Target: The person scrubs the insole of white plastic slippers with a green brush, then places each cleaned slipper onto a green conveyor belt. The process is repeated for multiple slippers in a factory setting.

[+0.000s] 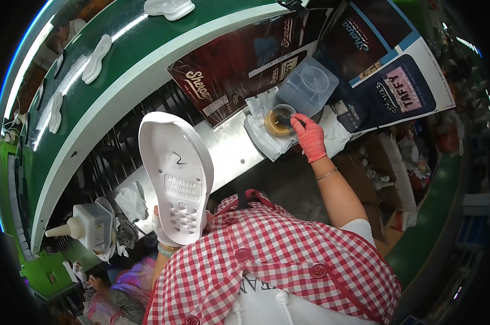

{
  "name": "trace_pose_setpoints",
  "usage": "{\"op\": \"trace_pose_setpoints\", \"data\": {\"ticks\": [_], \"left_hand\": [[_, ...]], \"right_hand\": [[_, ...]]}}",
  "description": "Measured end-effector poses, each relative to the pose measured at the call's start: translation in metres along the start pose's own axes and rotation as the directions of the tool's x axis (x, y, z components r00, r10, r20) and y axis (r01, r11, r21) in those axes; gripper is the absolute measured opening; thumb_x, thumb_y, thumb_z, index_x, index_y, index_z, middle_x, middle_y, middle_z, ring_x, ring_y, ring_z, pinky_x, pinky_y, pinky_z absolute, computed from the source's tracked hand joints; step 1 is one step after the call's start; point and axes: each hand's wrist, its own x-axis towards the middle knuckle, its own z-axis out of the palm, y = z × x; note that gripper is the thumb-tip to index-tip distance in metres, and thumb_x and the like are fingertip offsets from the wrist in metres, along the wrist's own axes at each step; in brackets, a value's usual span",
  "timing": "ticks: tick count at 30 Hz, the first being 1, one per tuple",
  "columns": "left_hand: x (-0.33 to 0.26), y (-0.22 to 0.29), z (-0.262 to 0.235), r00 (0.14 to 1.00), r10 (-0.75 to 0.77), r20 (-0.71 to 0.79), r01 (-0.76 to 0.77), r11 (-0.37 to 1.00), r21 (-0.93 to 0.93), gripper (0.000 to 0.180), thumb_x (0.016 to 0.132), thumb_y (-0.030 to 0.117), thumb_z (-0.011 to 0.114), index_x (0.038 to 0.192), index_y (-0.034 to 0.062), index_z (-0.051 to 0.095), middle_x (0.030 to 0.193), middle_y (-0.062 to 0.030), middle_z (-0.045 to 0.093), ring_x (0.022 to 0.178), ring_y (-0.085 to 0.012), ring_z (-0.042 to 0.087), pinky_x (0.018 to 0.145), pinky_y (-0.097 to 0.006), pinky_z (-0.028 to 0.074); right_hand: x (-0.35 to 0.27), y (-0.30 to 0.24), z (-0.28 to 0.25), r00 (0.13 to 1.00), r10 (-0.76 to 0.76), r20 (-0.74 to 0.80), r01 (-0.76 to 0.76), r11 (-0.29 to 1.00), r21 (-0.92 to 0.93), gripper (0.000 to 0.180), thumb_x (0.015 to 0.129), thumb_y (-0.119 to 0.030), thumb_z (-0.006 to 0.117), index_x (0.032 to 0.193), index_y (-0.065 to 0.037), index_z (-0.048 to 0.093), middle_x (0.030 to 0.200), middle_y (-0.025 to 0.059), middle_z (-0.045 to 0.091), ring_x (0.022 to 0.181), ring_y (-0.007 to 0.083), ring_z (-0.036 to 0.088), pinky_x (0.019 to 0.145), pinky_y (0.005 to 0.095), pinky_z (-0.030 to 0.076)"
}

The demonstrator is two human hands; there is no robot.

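My left hand [159,232], mostly hidden, is closed on the heel end of a white shoe sole [175,162] and holds it upright at my chest. The inner side of the sole faces me, with a small dark check-like mark and a honeycomb of hollows at the heel. My right hand [311,140], in a coral-red glove, pinches a short dark handle [297,121] over a small clear cup [271,123] with something amber in it. The handle's lower end is hidden, so its kind does not show. White cloths [256,135] lie under the cup.
A translucent plastic box [308,86] stands behind the cup, with printed cardboard sheets [234,70] around it. Beyond, a curved green conveyor [120,59] carries several white soles [97,59]. A white nozzle bottle [88,226] is at left. Another person [128,287] sits lower left.
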Motion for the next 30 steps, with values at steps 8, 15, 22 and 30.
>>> {"op": "trace_pose_setpoints", "data": {"ticks": [8, 15, 22, 30], "left_hand": [[0.036, -0.002, -0.012, 0.983, 0.082, -0.162, -0.019, 0.933, 0.361, 0.091, 0.066, 0.036, 0.070, 0.133, -0.0068, 0.028, 0.117, -0.0340, 0.048, 0.097, -0.0416, 0.058, 0.076, -0.045, 0.055], [0.048, -0.024, -0.041, 0.906, 0.154, -0.393, -0.052, 0.965, 0.259, 0.072, 0.080, 0.042, 0.055, 0.133, -0.0026, 0.035, 0.121, -0.0302, 0.049, 0.104, -0.0406, 0.056, 0.085, -0.050, 0.051], [0.042, -0.030, -0.062, 0.920, 0.033, -0.391, -0.003, 0.997, 0.077, 0.065, 0.090, 0.047, 0.040, 0.134, -0.0003, 0.035, 0.126, -0.0263, 0.046, 0.112, -0.0441, 0.049, 0.083, -0.054, 0.050], [0.048, -0.031, -0.055, 0.976, 0.068, -0.205, -0.063, 0.998, 0.031, 0.069, 0.088, 0.048, 0.047, 0.135, -0.0004, 0.033, 0.127, -0.0291, 0.044, 0.113, -0.0457, 0.048, 0.087, -0.056, 0.047]], "right_hand": [[0.002, 0.006, -0.003, 0.992, 0.096, 0.076, -0.114, 0.954, 0.277, 0.022, 0.085, -0.018, 0.065, 0.101, -0.003, 0.066, 0.080, -0.0003, 0.063, 0.067, 0.0070, 0.053, 0.062, 0.0212, 0.045], [0.001, -0.001, -0.009, 0.980, 0.135, 0.146, -0.180, 0.914, 0.364, 0.022, 0.085, -0.018, 0.065, 0.100, -0.002, 0.066, 0.080, -0.0013, 0.061, 0.066, 0.0052, 0.050, 0.061, 0.0204, 0.043], [0.003, 0.013, -0.013, 0.900, 0.369, 0.231, -0.434, 0.721, 0.540, 0.024, 0.086, -0.019, 0.064, 0.103, -0.002, 0.062, 0.079, 0.0029, 0.060, 0.057, 0.0084, 0.057, 0.047, 0.0164, 0.041], [-0.058, -0.122, 0.003, 0.866, 0.083, 0.494, -0.450, 0.560, 0.695, 0.020, 0.091, -0.020, 0.056, 0.099, -0.003, 0.061, 0.081, 0.0041, 0.063, 0.057, 0.0080, 0.059, 0.046, 0.0163, 0.042]]}}
